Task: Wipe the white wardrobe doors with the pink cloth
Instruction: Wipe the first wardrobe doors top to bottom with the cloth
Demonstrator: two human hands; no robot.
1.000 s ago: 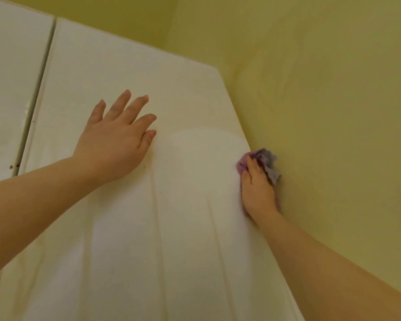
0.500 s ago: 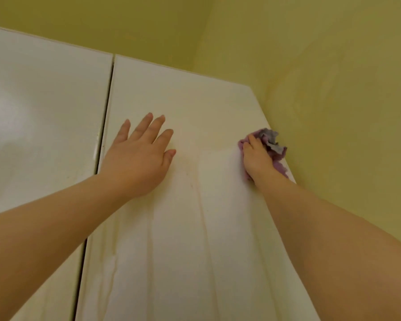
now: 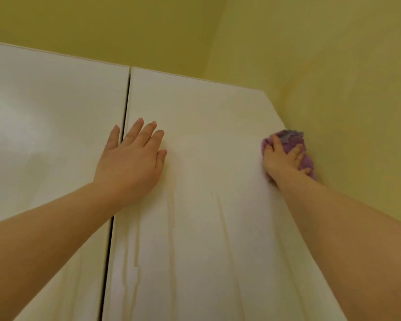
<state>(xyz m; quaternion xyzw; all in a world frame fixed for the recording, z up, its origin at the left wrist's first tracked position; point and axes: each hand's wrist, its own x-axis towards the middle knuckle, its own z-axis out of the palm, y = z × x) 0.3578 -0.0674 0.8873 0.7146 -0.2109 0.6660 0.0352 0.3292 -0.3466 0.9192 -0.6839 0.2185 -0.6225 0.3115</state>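
Pink cloth (image 3: 294, 144) bunched under right hand (image 3: 281, 158) at right door (image 3: 206, 181) edge | left hand (image 3: 131, 161) spread flat

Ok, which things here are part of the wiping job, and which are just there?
In the job: pink cloth, right hand holding it, right wardrobe door, left wardrobe door, left hand flat on the doors.
Just there: yellow wall.

pink cloth (image 3: 292, 144): crumpled, right door edge | white wardrobe doors (image 3: 206, 158): closed, streaked

Cloth (image 3: 289, 144) at right door's (image 3: 206, 158) right edge.
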